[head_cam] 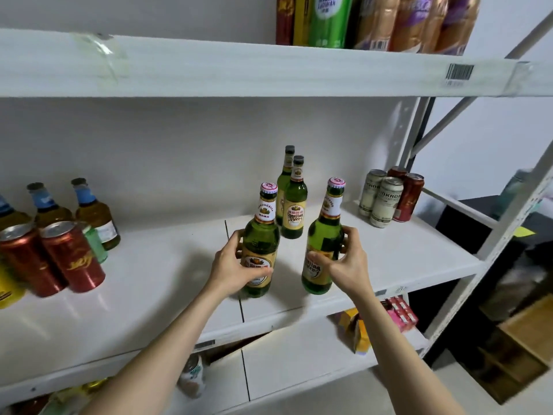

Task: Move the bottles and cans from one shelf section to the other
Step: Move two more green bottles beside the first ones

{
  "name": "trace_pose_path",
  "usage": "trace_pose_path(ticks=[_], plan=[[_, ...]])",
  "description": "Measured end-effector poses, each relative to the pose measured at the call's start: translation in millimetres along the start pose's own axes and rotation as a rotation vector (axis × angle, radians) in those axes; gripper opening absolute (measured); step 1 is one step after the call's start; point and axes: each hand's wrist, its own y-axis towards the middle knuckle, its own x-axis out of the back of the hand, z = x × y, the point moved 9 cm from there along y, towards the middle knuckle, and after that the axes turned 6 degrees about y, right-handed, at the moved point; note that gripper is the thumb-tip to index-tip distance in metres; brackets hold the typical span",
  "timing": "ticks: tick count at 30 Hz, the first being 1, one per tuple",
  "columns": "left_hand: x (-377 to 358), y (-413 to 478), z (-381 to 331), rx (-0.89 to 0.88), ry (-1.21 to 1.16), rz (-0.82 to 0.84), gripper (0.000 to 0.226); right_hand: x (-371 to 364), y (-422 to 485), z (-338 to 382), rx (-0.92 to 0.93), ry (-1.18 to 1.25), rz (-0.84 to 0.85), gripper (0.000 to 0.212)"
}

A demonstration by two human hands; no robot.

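Note:
My left hand (236,269) is wrapped around a green beer bottle (261,235) with a yellow label, which stands right at the seam (236,265) between the two sections of the white middle shelf (167,295). My right hand (347,262) grips a second green beer bottle (324,232), tilted slightly, on the right section near the front. Two more green beer bottles (294,205) stand upright behind them. Pale and red cans (386,199) cluster at the right back. On the left section are red cans (59,256) and blue-necked bottles (92,214).
The upper shelf (269,70) hangs overhead with tall cans and bottles (374,22) at its right. A lower shelf holds a can (191,375) and coloured boxes (359,330). The grey upright frame (484,253) bounds the right end, with wooden crates (517,348) beyond.

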Motion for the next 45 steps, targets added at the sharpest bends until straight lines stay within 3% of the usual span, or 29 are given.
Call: trace_pose_path(ticks=[7, 18, 45], plan=[[-41.9, 27.1, -4.8, 0.065, -0.036, -0.079, 0.086, 6.0, 67.9, -31.4, -0.001, 0.031, 0.134, 0.065], [-59.9, 40.3, 15.9, 0.152, -0.083, -0.19, 0.075, -43.2, 123.8, -67.1, -0.007, 0.123, 0.348, 0.066], [-65.0, 53.8, 35.2, 0.171, -0.108, -0.218, 0.074, -79.9, 167.3, -90.8, -0.002, 0.198, 0.41, 0.073]])
